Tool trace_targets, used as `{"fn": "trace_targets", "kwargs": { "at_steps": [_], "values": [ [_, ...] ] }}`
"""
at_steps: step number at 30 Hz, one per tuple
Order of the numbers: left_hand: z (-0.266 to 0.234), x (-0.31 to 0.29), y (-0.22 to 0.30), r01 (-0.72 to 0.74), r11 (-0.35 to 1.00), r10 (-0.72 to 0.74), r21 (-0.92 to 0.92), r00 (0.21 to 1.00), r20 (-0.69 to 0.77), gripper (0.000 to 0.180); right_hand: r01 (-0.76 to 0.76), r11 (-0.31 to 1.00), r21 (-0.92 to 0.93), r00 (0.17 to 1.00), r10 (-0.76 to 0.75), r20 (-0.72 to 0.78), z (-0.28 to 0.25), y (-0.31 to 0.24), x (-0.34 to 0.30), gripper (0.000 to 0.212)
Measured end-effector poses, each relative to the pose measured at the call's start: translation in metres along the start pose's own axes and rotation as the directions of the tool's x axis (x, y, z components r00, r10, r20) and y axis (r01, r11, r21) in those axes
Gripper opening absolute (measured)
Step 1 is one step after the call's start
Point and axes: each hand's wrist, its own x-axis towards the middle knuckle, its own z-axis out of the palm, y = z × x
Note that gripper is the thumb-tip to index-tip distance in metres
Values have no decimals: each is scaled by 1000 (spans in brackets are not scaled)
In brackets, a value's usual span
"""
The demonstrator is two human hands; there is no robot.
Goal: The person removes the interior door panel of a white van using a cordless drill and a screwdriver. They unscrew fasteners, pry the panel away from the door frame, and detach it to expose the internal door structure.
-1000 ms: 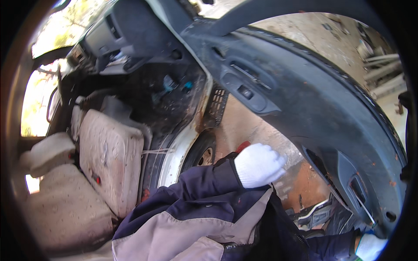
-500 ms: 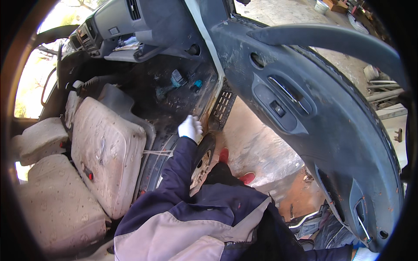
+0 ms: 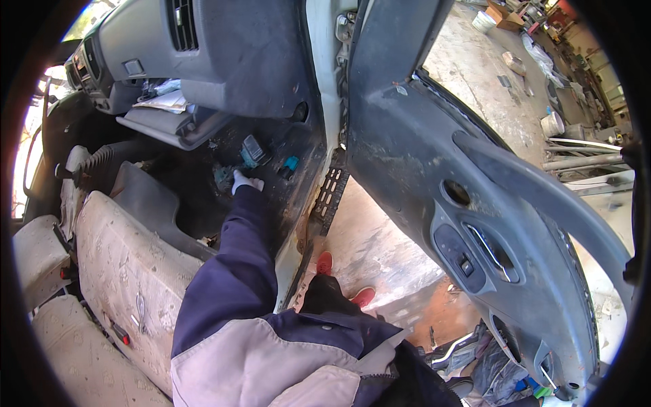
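Observation:
My left hand [image 3: 247, 182], in a white glove, reaches down over the dark floor of a vehicle cab. Its thumb stands apart from the other fingers, which lie close by the teal body of a cordless power tool [image 3: 252, 150]; whether they touch it is hard to see. The tool's dark, block-shaped base faces up. A smaller teal and black piece [image 3: 289, 166] lies to the right, near the door sill. My right hand is out of view past the lower right edge. Close to there, a screwdriver [image 3: 548, 378] with a thin shaft is at the door's lower end.
The opened door [image 3: 407, 169] stands on the right, its long grab handle [image 3: 542, 176] bowing outward. Stained beige seats [image 3: 129, 264] fill the left, with pliers [image 3: 140, 311] and a red-handled tool [image 3: 119, 332] on them. The dashboard [image 3: 251, 61] hangs over the footwell.
My left hand has moved forward and left, from above the sill to the power tool. My view has shifted nearer the footwell. My right glove has left the picture.

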Motion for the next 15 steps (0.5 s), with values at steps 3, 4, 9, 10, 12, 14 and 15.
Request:
{"fn": "trace_targets", "kwargs": {
  "at_steps": [3, 4, 9, 10, 12, 14, 15],
  "values": [
    [1, 35, 7, 56, 990, -57, -129, 998, -3, 94, 5, 1000, 6, 996, -5, 85, 11, 12, -5, 27],
    [1, 46, 8, 54, 983, -53, -174, 999, 9, 96, 31, 999, 17, 997, -32, 66, 17, 17, -5, 29],
    [2, 95, 8, 105, 955, -93, -278, 994, 55, 90, 119, 992, -31, 993, -119, -5, 40, 39, -7, 37],
    [1, 101, 9, 100, 957, -83, -272, 994, 72, 87, 117, 993, -35, 993, -117, -3, 41, 42, -7, 38],
    [1, 108, 10, 108, 958, -113, -266, 994, -2, 80, 109, 993, -40, 994, -109, 3, 41, 47, -7, 40],
    [1, 109, 13, 47, 969, -51, -244, 999, -7, 71, 101, 994, -41, 995, -100, 7, 37, 49, -7, 43],
    [2, 108, 14, 36, 973, -37, -228, 999, -2, 66, 97, 994, -42, 995, -96, 8, 36, 48, -8, 44]
  ]
}}
